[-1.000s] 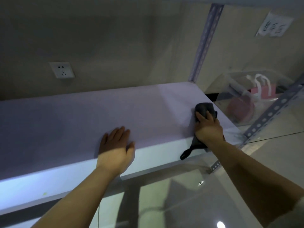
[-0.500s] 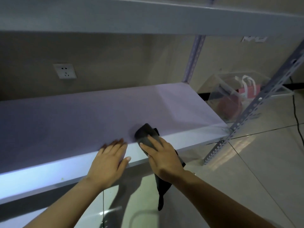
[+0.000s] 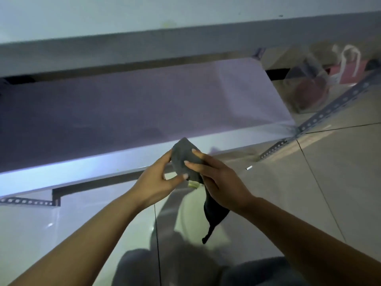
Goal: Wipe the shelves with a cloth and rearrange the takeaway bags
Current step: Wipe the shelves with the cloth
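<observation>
Knees (image 3: 156, 267) in dark trousers sit at the bottom edge, over a glossy tiled floor (image 3: 321, 182). Just above them both forearms reach forward and meet on the cloth (image 3: 184, 158), a dark grey rag held in the air in front of the lower shelf (image 3: 123, 112), not touching it. The left hand (image 3: 156, 180) pinches the cloth's near edge between thumb and fingers; the right hand (image 3: 218, 178) grasps it from the other side, fingers laid across its face, with a long dark tail of fabric hanging below the wrist. A small pale tag shows at the cloth's lower edge.

Beyond the hands the lower shelf runs bare and pale, its front lip bright. The upper shelf (image 3: 144, 19) crosses the top of the view. Far right, past the perforated metal upright (image 3: 329, 108), the takeaway bags (image 3: 348, 65) stand inside what looks like a clear bin, though blur makes the container hard to read.

The cloth seems to be getting refolded between passes. The risk is the dangling tail: if it swings free while the next wipe starts, it could drag on the floor and carry grit back onto the shelf. A loose two-hand pinch could also let the rag slip during the fold.
</observation>
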### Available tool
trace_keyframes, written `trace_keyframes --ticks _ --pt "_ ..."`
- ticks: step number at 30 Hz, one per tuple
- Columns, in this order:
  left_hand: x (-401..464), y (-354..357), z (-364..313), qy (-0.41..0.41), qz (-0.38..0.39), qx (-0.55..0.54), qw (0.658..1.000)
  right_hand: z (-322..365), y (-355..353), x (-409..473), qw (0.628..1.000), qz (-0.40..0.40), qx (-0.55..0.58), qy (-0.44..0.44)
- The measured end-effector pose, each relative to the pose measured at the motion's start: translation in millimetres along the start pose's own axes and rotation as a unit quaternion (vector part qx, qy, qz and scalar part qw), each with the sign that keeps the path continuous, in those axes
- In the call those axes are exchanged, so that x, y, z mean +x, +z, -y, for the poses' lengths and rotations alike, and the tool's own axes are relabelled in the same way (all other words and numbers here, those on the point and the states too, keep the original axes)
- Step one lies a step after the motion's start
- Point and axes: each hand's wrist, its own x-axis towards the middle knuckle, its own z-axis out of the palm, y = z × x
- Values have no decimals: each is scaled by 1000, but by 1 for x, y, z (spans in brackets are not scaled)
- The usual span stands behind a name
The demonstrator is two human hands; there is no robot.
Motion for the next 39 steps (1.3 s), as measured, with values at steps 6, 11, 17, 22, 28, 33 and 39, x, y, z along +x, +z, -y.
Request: trace_keyframes --ticks 6,11,17,22,28,33,39 --pt "-72 -38 -95 -28 -23 -136 990 118 -81 -25 999 -18 28 31" --pt "-137 -85 -205 -5 2 -111 994 213 -177 -36 998 30 -34 52" --pt "-197 -152 -339 77 36 -26 996 314 -288 -48 987 41 -141 69" --pt "-235 -196 -443 131 47 -11 990 401 -373 -52 993 -19 -102 50" --pt "-272 -234 -554 171 48 -31 984 478 -456 -64 992 -54 -62 93" --pt "-284 -251 -613 164 0 -73 984 529 -521 -72 989 -137 -30 52" --pt "-278 -240 -632 103 -60 -60 991 531 -561 -73 979 -164 -117 27"
